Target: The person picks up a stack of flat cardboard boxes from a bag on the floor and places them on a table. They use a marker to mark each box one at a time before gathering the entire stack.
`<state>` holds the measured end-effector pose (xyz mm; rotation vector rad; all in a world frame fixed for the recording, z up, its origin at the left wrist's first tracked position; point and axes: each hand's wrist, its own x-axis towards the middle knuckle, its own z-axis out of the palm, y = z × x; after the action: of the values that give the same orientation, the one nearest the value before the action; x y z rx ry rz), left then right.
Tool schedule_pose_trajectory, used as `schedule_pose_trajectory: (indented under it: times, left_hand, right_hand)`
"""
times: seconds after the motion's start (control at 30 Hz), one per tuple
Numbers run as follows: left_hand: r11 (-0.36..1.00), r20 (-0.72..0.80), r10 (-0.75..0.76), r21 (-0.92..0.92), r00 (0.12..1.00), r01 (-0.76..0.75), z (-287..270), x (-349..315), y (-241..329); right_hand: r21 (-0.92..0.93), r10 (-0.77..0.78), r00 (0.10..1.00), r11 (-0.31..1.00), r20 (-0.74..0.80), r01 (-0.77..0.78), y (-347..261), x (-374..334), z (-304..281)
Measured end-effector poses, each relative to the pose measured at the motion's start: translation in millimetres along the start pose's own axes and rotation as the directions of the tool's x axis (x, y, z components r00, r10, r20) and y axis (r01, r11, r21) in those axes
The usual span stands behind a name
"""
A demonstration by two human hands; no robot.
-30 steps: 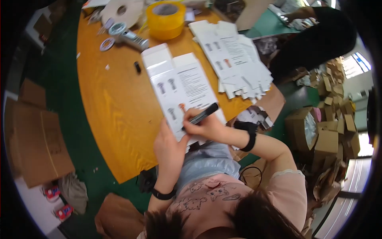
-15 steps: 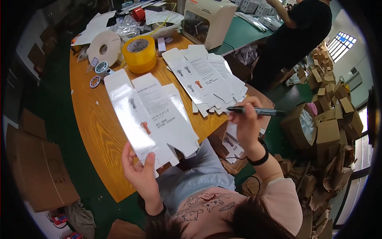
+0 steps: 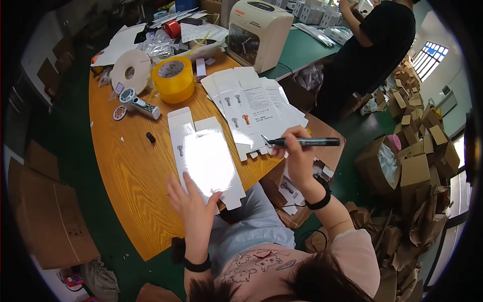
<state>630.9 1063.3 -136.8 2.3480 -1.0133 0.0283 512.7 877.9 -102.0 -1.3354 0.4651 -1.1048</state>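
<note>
My left hand (image 3: 196, 206) lies open, fingers spread, on the near end of a flattened white box (image 3: 225, 187) at the table's front. Glare washes out most of its print. A black marker pen (image 3: 314, 142) is held nearly level in my right hand (image 3: 300, 163), its uncapped tip pointing left over the edge of a second pile of flattened white boxes (image 3: 259, 113). These carry small pictures of handheld devices, one orange. A small black cap (image 3: 150, 137) lies on the wood left of the front box. Beyond it rests a grey handheld device (image 3: 143, 106).
The wooden table (image 3: 128, 186) also bears a yellow tape roll (image 3: 173, 90), a large white roll (image 3: 131, 68), and a beige clock machine (image 3: 256, 38). A co-worker in black (image 3: 372, 55) stands at a green table (image 3: 302, 48). Cardboard boxes (image 3: 420, 161) heap on the right.
The box that my left hand held up and tilted now lies flat on the table, and the hand has loosened onto it. My right hand has shifted slightly left with the marker pen.
</note>
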Motion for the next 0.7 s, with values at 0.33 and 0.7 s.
schedule_pose_trajectory:
  times: [0.33,0.7]
  left_hand:
    - [0.999,0.053,-0.03,0.021,0.998,0.029,-5,-20,-15]
    - [0.991,0.056,-0.007,-0.13,0.998,0.014,-6,-32,-21]
  right_hand:
    - [-0.137,0.292,0.875,0.956,0.386,-0.259,43,8,72]
    - [-0.381,0.449,0.764,0.879,0.463,-0.286,85,6,111]
